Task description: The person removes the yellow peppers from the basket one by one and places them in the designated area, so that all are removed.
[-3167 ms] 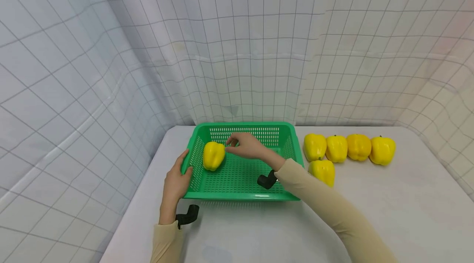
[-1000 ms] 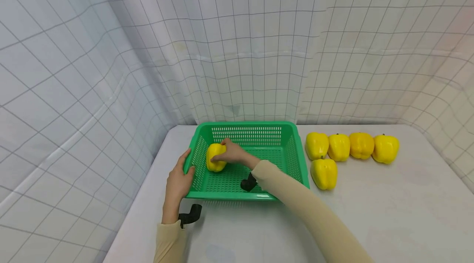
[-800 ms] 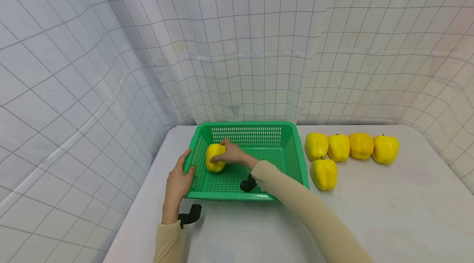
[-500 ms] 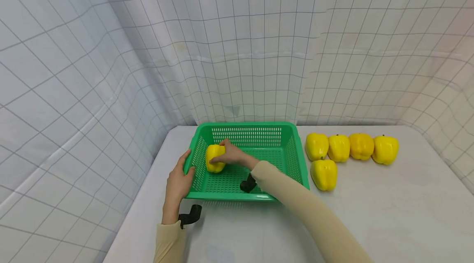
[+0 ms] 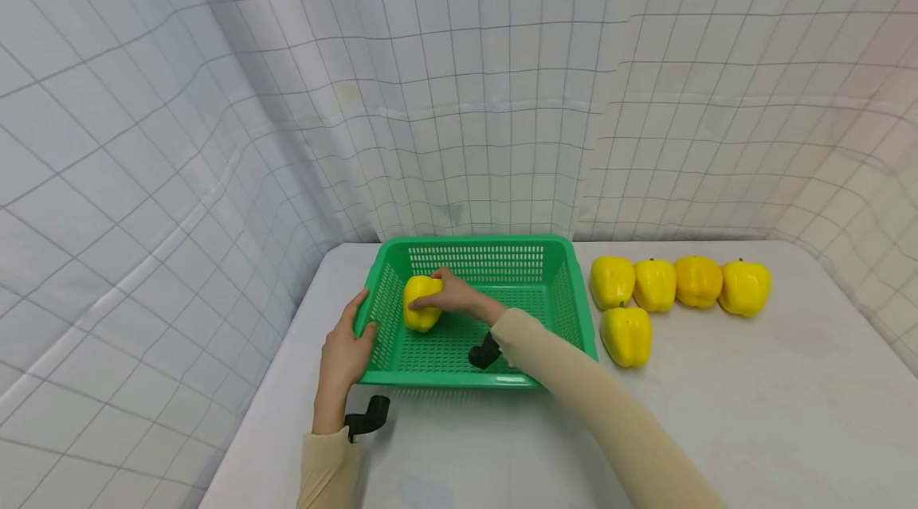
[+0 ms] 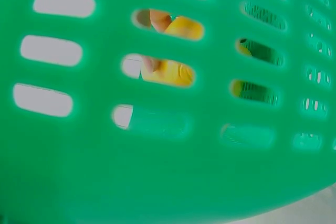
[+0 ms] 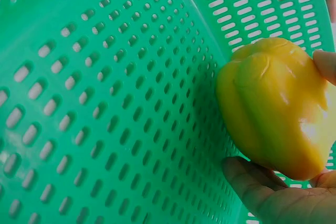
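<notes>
A yellow bell pepper [image 5: 418, 313] is in the left part of a green plastic basket [image 5: 476, 240]. My right hand [image 5: 456, 295] grips it with thumb and fingers on opposite sides. In the right wrist view the bell pepper [image 7: 273, 108] sits between the thumb and the fingers [image 7: 247, 184], close to the basket's perforated floor; I cannot tell whether it touches it. My left hand [image 5: 346, 351] holds the basket's left rim, thumb on the inner side. The basket wall [image 6: 131, 182] fills the left wrist view, with yellow showing through its slots.
Several more yellow bell peppers stand on the white table [image 5: 774, 405] right of the basket: a back row [image 5: 699, 282] and one nearer pepper [image 5: 627, 336]. A grid-patterned white curtain [image 5: 495, 135] hangs behind and at the sides. Black wrist mounts [image 5: 369, 416] stick out.
My right hand has moved left from beside the pepper and taken hold of it. Over the last half second, hand and pepper shifted slightly right and back. The left hand keeps its hold on the rim.
</notes>
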Demonstrator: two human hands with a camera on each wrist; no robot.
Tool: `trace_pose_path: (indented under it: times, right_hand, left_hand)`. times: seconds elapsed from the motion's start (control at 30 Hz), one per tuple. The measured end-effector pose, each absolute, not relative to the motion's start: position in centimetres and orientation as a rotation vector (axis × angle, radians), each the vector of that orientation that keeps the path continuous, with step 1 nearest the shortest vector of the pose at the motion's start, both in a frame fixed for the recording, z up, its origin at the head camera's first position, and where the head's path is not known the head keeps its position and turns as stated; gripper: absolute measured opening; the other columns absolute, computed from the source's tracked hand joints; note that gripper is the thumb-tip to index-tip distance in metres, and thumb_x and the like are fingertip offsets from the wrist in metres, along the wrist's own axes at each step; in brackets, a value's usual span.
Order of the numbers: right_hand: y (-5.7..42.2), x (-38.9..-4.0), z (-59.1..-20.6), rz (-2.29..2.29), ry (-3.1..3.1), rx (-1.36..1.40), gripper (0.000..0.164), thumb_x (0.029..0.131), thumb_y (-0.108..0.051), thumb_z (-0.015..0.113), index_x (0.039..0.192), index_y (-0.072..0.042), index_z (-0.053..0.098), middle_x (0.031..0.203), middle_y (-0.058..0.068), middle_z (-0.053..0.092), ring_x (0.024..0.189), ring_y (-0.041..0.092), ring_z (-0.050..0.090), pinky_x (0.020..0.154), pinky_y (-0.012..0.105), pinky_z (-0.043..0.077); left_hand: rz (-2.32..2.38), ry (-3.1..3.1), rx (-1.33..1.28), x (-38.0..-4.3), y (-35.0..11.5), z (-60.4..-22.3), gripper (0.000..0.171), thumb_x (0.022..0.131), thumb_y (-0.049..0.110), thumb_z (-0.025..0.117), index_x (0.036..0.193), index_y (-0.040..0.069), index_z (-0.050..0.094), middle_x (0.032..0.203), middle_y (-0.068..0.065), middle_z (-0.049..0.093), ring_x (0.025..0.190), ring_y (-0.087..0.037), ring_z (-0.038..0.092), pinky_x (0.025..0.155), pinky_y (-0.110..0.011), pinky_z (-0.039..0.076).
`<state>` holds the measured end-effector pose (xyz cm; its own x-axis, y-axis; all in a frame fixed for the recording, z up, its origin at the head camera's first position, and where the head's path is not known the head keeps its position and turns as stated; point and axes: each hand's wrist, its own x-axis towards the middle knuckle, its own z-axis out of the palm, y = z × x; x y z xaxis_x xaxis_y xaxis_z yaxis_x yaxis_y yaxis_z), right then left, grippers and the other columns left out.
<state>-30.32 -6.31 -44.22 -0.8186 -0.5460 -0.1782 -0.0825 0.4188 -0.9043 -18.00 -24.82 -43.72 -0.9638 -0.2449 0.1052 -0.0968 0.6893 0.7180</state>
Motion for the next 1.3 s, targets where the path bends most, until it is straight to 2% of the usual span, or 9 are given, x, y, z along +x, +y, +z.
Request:
trace_pose_path:
  times: [0.63, 0.8, 1.0, 1.17, 1.3]
  right_hand:
    - [-4.9, -30.2, -43.0, -1.366, 2.252, -0.642, 0.060, 0.080, -0.037, 0.074, 0.122, -0.005, 0.046, 0.101, 0.006, 0.055, 0.086, 0.018, 0.055, 0.073, 0.030, 0.047]
    - [-4.2, -29.8, -42.3, -1.378, 2.275, -0.648, 0.059, 0.079, -0.037, 0.076, 0.121, -0.007, 0.046, 0.102, 0.006, 0.055, 0.086, 0.019, 0.055, 0.073, 0.030, 0.046]
    - [-3.1, -29.5, -41.3, -1.419, 2.274, -0.618, 0.066, 0.078, -0.037, 0.076, 0.127, -0.008, 0.042, 0.105, 0.007, 0.054, 0.089, 0.021, 0.055, 0.077, 0.035, 0.047]
    - [-2.0, -29.1, -40.4, -1.540, 2.194, -0.622, 0.069, 0.080, -0.031, 0.075, 0.132, -0.007, 0.036, 0.111, 0.012, 0.053, 0.095, 0.025, 0.055, 0.084, 0.045, 0.047]
    - [-1.2, -28.6, -39.7, -1.568, 2.220, -0.605, 0.075, 0.080, -0.032, 0.075, 0.137, -0.008, 0.033, 0.117, 0.013, 0.051, 0.098, 0.025, 0.055, 0.084, 0.042, 0.047]
  left_hand:
    - [-1.144, -2.726, 0.282, -18.1, -24.9, -43.5, 0.056, 0.097, 0.015, 0.049, 0.150, 0.018, 0.031, 0.125, -0.030, 0.052, 0.060, -0.024, 0.048, 0.051, -0.034, 0.037]
    - [-1.141, -2.724, 0.273, -18.2, -24.9, -43.6, 0.056, 0.097, 0.015, 0.049, 0.150, 0.018, 0.031, 0.128, -0.030, 0.051, 0.061, -0.025, 0.049, 0.051, -0.034, 0.037]
    - [-1.153, -2.720, 0.282, -18.3, -24.8, -43.7, 0.056, 0.097, 0.016, 0.049, 0.150, 0.019, 0.031, 0.118, -0.029, 0.056, 0.057, -0.024, 0.049, 0.050, -0.034, 0.037]
    - [-1.148, -2.722, 0.282, -18.3, -24.8, -43.7, 0.056, 0.097, 0.016, 0.049, 0.150, 0.019, 0.031, 0.123, -0.029, 0.054, 0.060, -0.024, 0.050, 0.050, -0.034, 0.037]
    - [-1.148, -2.719, 0.284, -18.3, -24.8, -43.7, 0.056, 0.097, 0.016, 0.049, 0.150, 0.019, 0.031, 0.125, -0.030, 0.053, 0.062, -0.025, 0.052, 0.051, -0.035, 0.038]
